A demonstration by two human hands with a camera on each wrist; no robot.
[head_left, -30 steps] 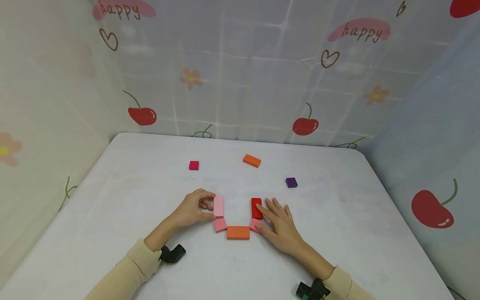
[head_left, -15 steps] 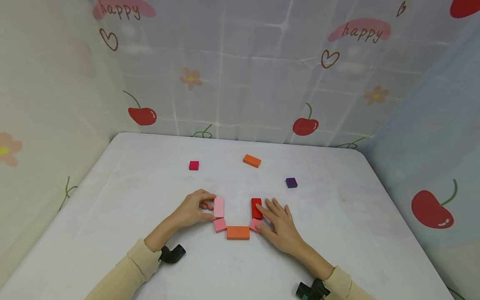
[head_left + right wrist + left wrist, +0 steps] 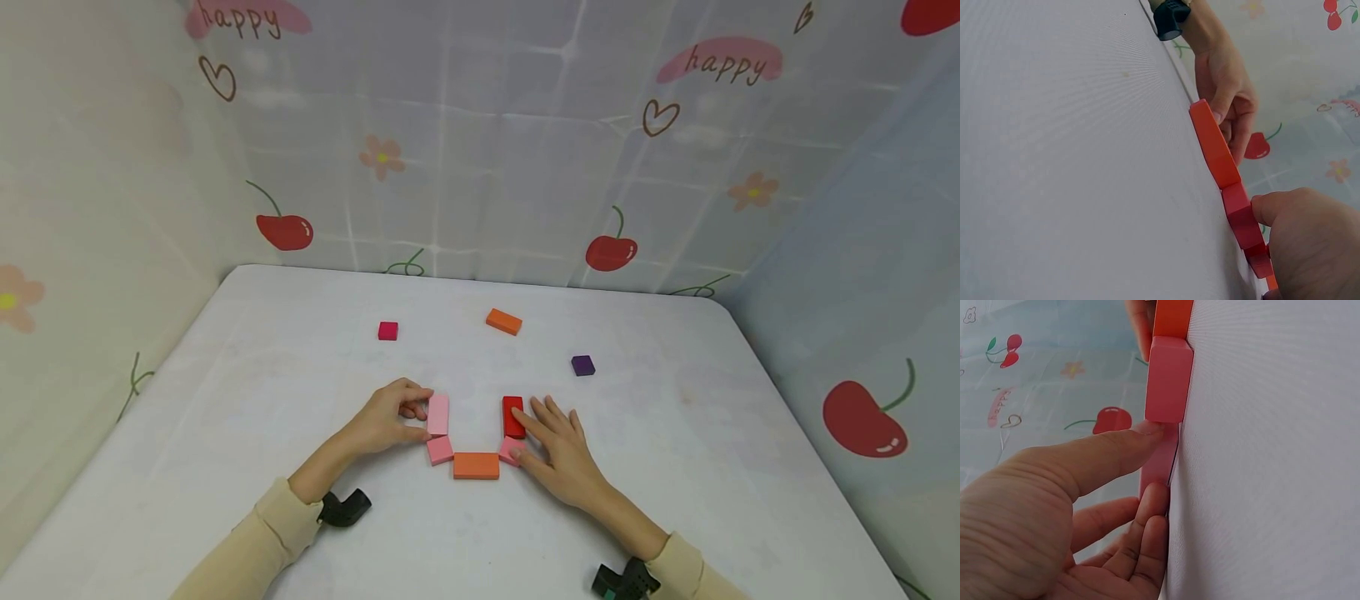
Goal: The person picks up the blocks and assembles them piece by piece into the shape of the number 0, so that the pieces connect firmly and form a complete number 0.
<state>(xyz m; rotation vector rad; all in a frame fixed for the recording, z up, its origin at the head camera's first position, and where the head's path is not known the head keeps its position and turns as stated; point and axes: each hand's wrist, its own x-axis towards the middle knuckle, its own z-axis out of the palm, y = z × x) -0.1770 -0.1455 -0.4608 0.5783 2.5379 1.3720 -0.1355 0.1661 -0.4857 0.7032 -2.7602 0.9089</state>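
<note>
Several flat blocks lie in a U on the white table. An orange block [image 3: 476, 466] forms the base, with small pink blocks [image 3: 440, 451] angled at both its corners. The left arm is a longer light pink block [image 3: 438, 415]; the right arm is a red block [image 3: 513, 414]. My left hand [image 3: 384, 419] pinches the light pink block at its outer side, thumb near the corner joint, as the left wrist view shows. Spread over the right side, my right hand [image 3: 562, 461] touches the red block with its index finger and the right small pink block [image 3: 1243, 219] with its thumb.
Beyond the U lie a crimson block [image 3: 387, 331], a second orange block [image 3: 504, 322] and a dark purple block [image 3: 582, 366]. A printed curtain [image 3: 480, 183] stands behind the table's far edge and along both sides.
The light pink block has shifted very slightly right and toward me, my left fingers moving with it. My right hand and the other blocks stay in place.
</note>
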